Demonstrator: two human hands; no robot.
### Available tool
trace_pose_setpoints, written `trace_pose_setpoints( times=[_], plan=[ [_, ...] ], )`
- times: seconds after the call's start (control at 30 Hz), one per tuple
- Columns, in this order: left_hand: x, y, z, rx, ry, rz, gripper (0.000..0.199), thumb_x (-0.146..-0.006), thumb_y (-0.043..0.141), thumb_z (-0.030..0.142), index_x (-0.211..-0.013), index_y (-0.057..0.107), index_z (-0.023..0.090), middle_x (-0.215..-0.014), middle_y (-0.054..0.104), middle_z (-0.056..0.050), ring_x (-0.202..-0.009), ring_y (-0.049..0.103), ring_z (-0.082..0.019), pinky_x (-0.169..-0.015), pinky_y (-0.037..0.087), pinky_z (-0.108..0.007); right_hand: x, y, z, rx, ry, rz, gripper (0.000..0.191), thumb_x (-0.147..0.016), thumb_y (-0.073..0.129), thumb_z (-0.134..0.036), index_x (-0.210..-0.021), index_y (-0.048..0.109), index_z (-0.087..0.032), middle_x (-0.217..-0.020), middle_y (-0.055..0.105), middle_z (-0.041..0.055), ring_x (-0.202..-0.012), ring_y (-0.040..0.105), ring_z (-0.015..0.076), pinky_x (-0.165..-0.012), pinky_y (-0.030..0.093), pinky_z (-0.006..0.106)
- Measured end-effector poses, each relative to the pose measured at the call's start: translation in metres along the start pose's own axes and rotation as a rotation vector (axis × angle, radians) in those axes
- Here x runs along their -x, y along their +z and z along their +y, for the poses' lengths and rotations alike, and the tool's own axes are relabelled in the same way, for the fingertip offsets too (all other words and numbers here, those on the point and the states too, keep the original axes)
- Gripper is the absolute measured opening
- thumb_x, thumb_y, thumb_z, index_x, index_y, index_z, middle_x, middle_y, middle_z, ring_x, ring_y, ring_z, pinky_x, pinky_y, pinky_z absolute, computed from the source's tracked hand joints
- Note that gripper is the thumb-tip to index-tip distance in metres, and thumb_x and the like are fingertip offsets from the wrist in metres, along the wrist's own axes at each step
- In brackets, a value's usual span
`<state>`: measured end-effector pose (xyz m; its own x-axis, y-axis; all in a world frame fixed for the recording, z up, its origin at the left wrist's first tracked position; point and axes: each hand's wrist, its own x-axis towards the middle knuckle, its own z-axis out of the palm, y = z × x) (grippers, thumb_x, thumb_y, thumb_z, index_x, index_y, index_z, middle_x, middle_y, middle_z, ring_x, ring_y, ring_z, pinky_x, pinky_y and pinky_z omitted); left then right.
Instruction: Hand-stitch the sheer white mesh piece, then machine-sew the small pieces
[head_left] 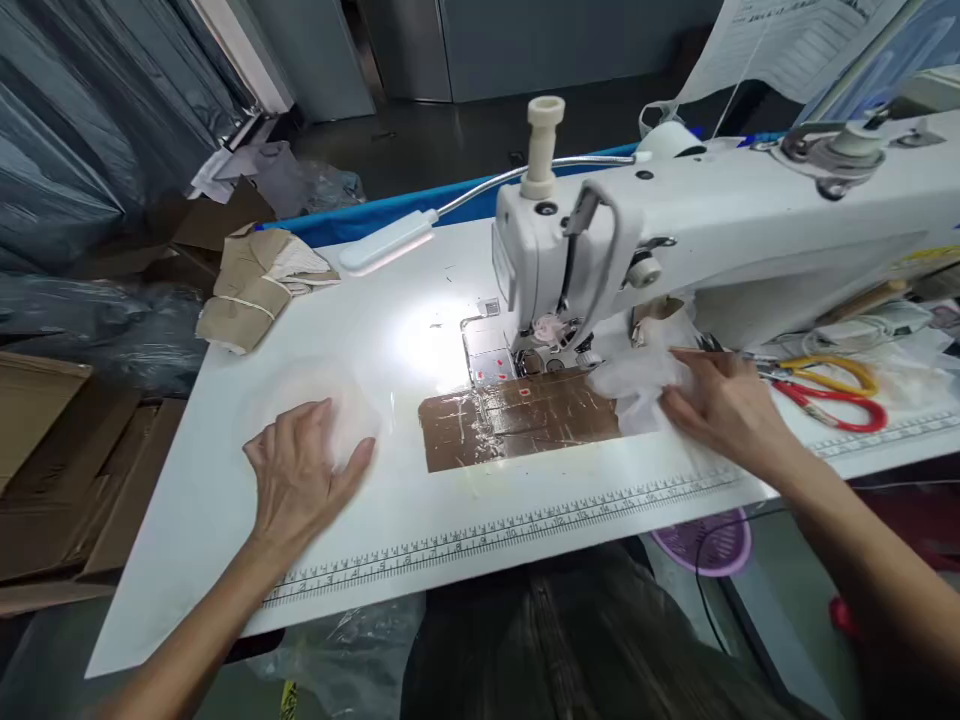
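My left hand (300,470) lies on a round piece of sheer white fabric (349,400) at the left of the white table (217,520), its fingers bent and the thumb apart. To the right of the needle area, my right hand (724,410) pinches a bunched piece of sheer white fabric (641,385). Between the hands stands a white sewing machine (570,240). Brown tape (517,415) covers the table in front of its presser foot, and the fabric at my right hand overlaps the tape's right end.
Red-handled scissors (832,405) and yellow-handled scissors (840,372) lie right of my right hand. A small lamp (390,240) hangs over the table. Folded beige cloth (251,290) sits at the back left. A printed ruler strip (480,540) follows the front edge.
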<state>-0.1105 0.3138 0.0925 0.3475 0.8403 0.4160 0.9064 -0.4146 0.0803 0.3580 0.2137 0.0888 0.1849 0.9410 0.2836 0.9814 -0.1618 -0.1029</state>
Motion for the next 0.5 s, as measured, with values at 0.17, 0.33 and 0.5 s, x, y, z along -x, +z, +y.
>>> trace_pose_setpoints(
  times=[0.17,0.33,0.5],
  plan=[
    [0.001,-0.001,-0.003,0.038,0.095,0.140,0.058,-0.085,0.058,0.048,-0.136,0.044,0.025,-0.124,0.059,-0.016,-0.110,0.056,-0.038,-0.089,0.036,-0.052,-0.004,-0.018,-0.037,-0.112,-0.098,0.195,0.041,-0.088,0.060,-0.038,-0.123,0.063,-0.018,-0.119,0.058,0.0224,-0.111,0.053,0.0414,-0.089,0.045,0.060],
    [-0.005,-0.004,0.016,-0.023,0.378,0.365,0.063,-0.077,0.074,0.040,-0.131,0.047,0.022,-0.115,0.064,-0.013,-0.091,0.060,-0.029,-0.083,0.037,-0.045,-0.008,0.002,-0.101,-0.522,-0.424,0.088,0.024,-0.088,0.054,-0.021,-0.107,0.067,-0.018,-0.110,0.063,0.0145,-0.107,0.057,0.0300,-0.091,0.050,0.049],
    [-0.039,0.004,0.064,0.073,0.544,0.181,0.021,-0.087,0.063,0.029,-0.106,0.058,0.022,-0.106,0.069,-0.009,-0.087,0.064,-0.023,-0.085,0.039,-0.043,-0.036,0.035,-0.108,-0.501,-0.383,-0.044,0.017,-0.084,0.052,-0.017,-0.091,0.068,-0.015,-0.099,0.066,0.0141,-0.095,0.058,0.0281,-0.086,0.048,0.045]
  ],
)
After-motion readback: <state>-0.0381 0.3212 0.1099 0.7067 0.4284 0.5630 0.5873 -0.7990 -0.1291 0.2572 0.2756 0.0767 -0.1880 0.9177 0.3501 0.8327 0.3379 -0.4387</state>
